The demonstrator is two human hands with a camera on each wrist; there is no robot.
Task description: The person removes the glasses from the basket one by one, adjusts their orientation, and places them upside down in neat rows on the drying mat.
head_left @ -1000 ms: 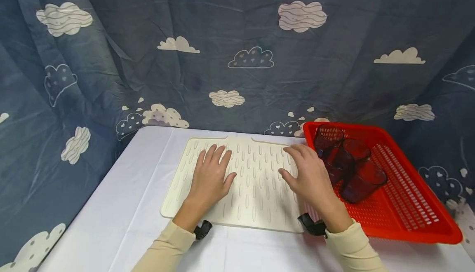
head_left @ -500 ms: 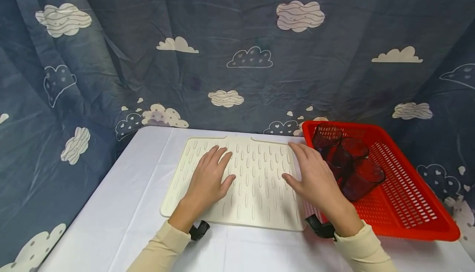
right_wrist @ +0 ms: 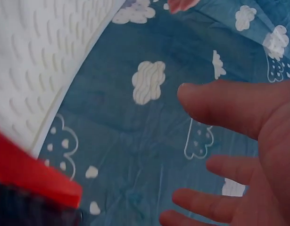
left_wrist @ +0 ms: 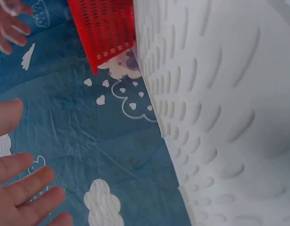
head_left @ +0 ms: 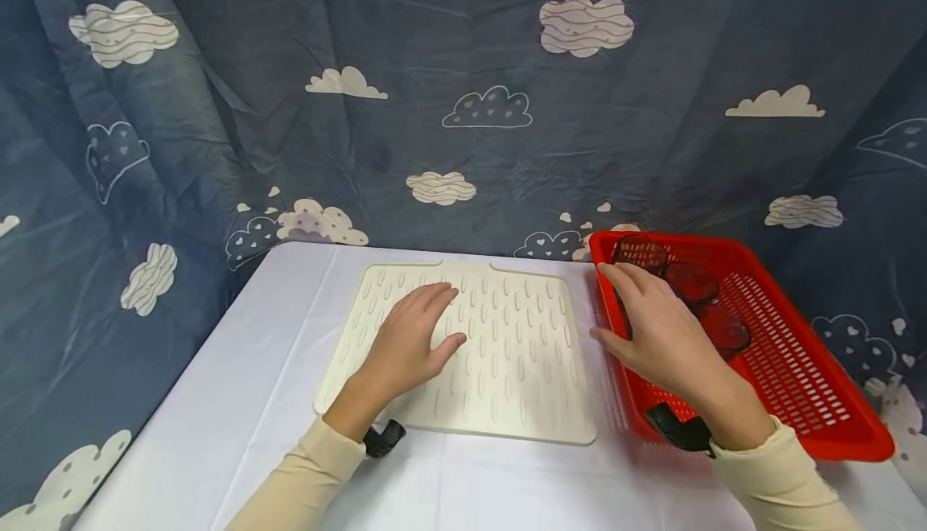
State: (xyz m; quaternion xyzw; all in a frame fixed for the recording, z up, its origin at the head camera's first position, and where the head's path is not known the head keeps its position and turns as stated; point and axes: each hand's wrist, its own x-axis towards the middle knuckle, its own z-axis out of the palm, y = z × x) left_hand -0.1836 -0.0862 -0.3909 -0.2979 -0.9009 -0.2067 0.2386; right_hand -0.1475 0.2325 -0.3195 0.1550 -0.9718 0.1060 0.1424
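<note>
In the head view my left hand [head_left: 407, 343] is over the left part of a cream mat [head_left: 500, 354] with raised oval ridges, its fingers loosely extended and holding nothing. The left wrist view also shows that hand's fingers [left_wrist: 29, 188] spread apart from the mat. My right hand [head_left: 666, 338] hovers over the left side of a red plastic basket [head_left: 797, 354], thumb apart from the fingers, nothing in its grasp. Several dark, see-through glasses [head_left: 727, 330] stand in the basket, partly hidden behind this hand. In the right wrist view its thumb [right_wrist: 220, 101] and fingers stay apart.
A white cloth [head_left: 239, 386] covers the table under the mat and basket. Behind the table hangs a dark blue curtain [head_left: 463, 48] with cloud prints. The basket's raised rim [head_left: 604, 298] stands just right of the mat.
My right hand has moved right, from the mat's right edge to over the basket and its glasses. The left hand has stayed over the mat with its fingers drawn closer together.
</note>
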